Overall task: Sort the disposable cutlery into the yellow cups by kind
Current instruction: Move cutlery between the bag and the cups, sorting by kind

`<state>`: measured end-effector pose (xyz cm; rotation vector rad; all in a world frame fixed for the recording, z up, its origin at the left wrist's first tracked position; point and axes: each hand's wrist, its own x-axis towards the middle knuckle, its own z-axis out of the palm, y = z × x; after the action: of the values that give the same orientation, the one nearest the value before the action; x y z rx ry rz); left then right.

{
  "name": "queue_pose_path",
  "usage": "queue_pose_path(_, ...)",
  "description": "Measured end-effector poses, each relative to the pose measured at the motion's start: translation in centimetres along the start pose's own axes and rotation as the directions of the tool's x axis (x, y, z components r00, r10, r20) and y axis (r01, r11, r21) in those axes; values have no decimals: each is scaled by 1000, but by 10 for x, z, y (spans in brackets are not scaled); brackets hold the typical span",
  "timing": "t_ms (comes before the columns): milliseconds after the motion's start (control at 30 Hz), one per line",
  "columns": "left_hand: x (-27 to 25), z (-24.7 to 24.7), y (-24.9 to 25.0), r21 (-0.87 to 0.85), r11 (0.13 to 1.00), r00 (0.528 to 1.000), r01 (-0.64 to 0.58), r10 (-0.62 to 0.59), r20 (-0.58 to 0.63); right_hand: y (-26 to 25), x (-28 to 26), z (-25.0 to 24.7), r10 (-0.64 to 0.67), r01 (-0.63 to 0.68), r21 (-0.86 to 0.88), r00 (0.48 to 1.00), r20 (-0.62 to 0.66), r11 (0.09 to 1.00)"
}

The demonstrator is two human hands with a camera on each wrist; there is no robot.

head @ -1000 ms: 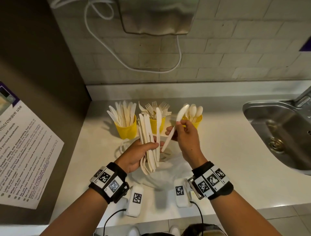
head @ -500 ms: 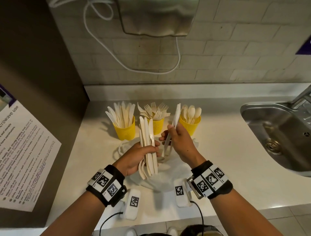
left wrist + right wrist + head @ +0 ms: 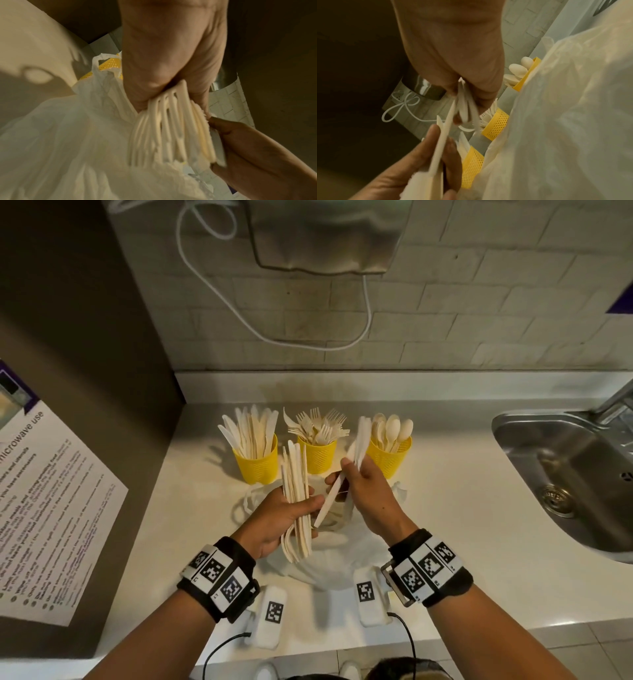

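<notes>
Table's back edge lines three cups; your left hand [image 3: 278,517] grips upright knives [image 3: 295,494], nearest knife cup [image 3: 257,463]; right hand [image 3: 371,497] pinches two pieces [image 3: 346,470].

Sink [image 3: 565,474] cut off at the right frame edge. Poster [image 3: 51,508] print mostly illegible. Left-wrist view motion-blurred; bundle [image 3: 171,135] pieces indistinguishable by kind

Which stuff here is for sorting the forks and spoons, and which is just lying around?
For the job: three yellow cups, bundle of cutlery in the left hand, pieces in the right hand, white bag.

Lying about: sink, microwave notice, cable.
</notes>
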<state>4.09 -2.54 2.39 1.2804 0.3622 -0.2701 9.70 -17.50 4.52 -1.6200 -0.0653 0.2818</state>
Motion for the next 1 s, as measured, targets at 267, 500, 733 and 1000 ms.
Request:
queue_pose_path(267,-1,3,3,102,995,1000,-13,12,14,-3,-7,4,8,-2,-67,995,95,998)
queue_pose_path(500,-4,5,8,53,998,996,-15,10,94,-2,-2,5,38,-34,-68,997,65,997)
queue_pose_path(733,-1,-5,8,5,999,999,35,-35,38,-6,4,1,-19,17,51,999,35,999)
queue_pose_path(1000,-2,2,10,164,986,995,-30,13,99,-1,2,8,50,-27,-94,967,251,995)
